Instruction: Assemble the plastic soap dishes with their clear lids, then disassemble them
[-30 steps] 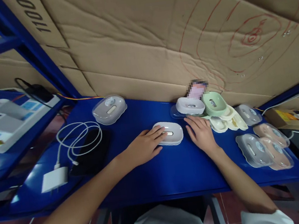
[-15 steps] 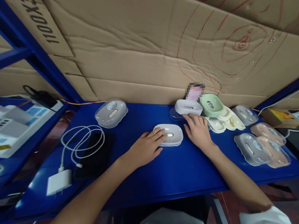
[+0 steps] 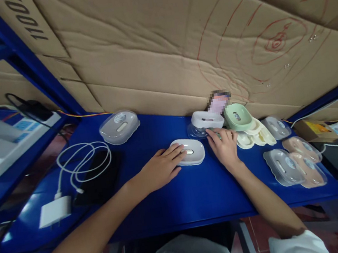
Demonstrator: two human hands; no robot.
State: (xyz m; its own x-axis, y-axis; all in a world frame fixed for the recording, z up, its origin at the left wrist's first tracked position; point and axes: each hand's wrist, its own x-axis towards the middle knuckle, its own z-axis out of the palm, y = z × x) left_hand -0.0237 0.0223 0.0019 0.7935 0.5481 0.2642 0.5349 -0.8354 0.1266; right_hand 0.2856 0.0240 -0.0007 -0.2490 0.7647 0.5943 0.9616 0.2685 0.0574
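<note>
Since the earlier frames the right hand (image 3: pixel 224 148) has crept forward from the bare blue tabletop (image 3: pixel 178 200) toward the back row, while the left hand (image 3: pixel 159 170) has stayed put.

Head view: the left hand lies flat, fingers spread, on the near end of a white oval plastic soap dish (image 3: pixel 189 151) that sits on the tabletop in front of the person; its grip is open, pressing rather than clasping. The right hand's fingertips (image 3: pixel 211 132) touch the rim of a clear plastic lid (image 3: pixel 197 130) lying under a white rectangular tray (image 3: pixel 207 119); whether the fingers have closed on it cannot be told.

1 clear-lidded grey dish (image 3: pixel 119 127) stands apart at the back left, which looks like a finished piece. A green oval dish (image 3: pixel 238 117), cream dish parts (image 3: pixel 253 138), and several clear-lidded grey and pink dishes (image 3: pixel 294 159) crowd the right side, some loose and unpaired, so most pieces appear unassembled. A coiled white charging cable (image 3: pixel 80 163) lies over a black phone (image 3: pixel 99 175) at the left.
</note>
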